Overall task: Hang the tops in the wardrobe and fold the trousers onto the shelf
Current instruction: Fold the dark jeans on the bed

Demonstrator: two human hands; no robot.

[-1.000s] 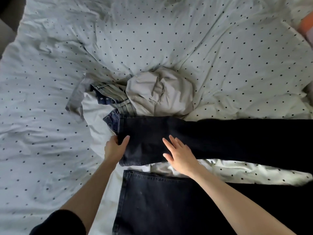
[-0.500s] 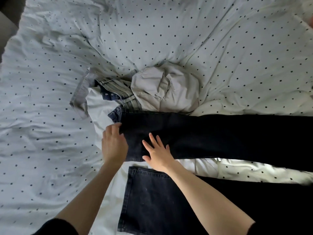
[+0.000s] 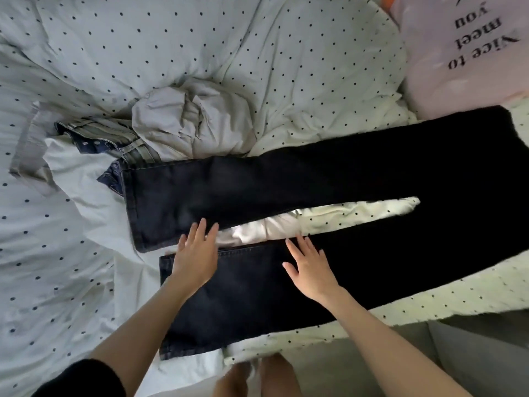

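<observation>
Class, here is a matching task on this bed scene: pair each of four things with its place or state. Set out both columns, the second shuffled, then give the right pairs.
Things
1. dark jeans
2. grey garment
3. pink cushion
4. left hand

Places or states
A. crumpled in a heap beyond the upper trouser leg
B. at the top right corner, with printed words
C. flat, fingers straight, at the hem end of the near leg
D. spread flat across the bed, legs apart

Pairs: 1-D, 2-A, 3-B, 4-C
</observation>
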